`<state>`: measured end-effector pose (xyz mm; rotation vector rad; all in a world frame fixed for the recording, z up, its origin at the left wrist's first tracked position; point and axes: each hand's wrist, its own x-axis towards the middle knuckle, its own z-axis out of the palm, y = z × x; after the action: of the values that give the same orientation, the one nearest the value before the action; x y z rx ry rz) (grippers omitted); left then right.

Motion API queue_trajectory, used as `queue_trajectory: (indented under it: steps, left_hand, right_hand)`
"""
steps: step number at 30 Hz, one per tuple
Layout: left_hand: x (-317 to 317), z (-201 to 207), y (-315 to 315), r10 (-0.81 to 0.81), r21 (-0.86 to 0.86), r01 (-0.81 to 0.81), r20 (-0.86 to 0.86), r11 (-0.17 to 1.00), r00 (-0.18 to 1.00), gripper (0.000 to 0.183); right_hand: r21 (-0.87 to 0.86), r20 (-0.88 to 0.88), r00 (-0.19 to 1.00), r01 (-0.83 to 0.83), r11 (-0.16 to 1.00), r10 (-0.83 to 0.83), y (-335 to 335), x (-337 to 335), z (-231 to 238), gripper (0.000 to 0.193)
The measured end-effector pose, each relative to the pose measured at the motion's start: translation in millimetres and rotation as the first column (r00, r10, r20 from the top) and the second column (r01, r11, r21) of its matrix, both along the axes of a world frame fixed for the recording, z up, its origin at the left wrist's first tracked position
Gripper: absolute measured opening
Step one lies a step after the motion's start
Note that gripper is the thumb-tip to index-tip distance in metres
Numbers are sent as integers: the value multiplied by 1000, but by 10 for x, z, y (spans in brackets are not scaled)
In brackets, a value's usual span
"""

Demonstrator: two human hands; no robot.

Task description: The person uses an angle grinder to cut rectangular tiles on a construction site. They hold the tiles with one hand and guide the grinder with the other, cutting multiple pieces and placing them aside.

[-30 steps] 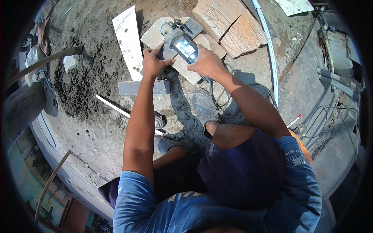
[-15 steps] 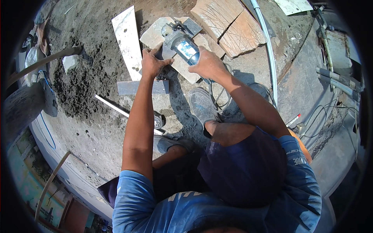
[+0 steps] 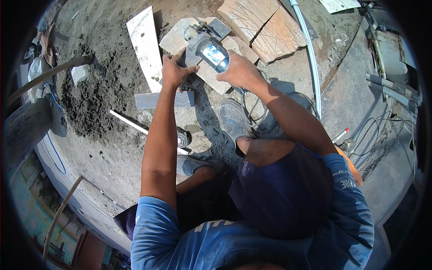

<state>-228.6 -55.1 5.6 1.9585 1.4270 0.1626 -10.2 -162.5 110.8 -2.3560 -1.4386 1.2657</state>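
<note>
Though sunlit, grinder [image 3: 212, 52] partly behind hand [image 3: 241, 73]

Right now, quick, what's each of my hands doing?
Left hand: open, thumb and forefinger spread at the edge of the grey tile.
Right hand: closed around the body of the power tool.

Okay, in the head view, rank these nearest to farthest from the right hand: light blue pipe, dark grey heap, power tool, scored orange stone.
From the right hand:
1. Power tool, held in it.
2. Scored orange stone, ahead and slightly right.
3. Light blue pipe, farther right.
4. Dark grey heap, on the far left.
</note>
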Motion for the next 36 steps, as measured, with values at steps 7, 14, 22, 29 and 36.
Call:
queue_trajectory:
  steps: [7,14,22,29,36]
  left_hand:
    - [28,71,-3,-4,-28,3,-20,1000,1000,96]
    - [21,56,0,-2,-37,2,-2,999,1000,96]
    - [22,48,-5,12,-18,-12,-17,1000,1000,93]
    - [14,42,-4,10,-16,-10,-11,1000,1000,92]
    - [10,19,-9,13,-2,-13,-8,1000,1000,92]
  right_hand:
    - [-6,-1,1000,4,1000,-4,-33,14,35,80]
    - [-18,-2,1000,25,1000,-25,-55,11,75,66]
    - [-8,4,1000,31,999,-31,-95,15,68,66]
    - [-3,7,999,36,999,-36,-148,16,131,66]
    - [10,10,1000,13,1000,-13,-207,41,81,79]
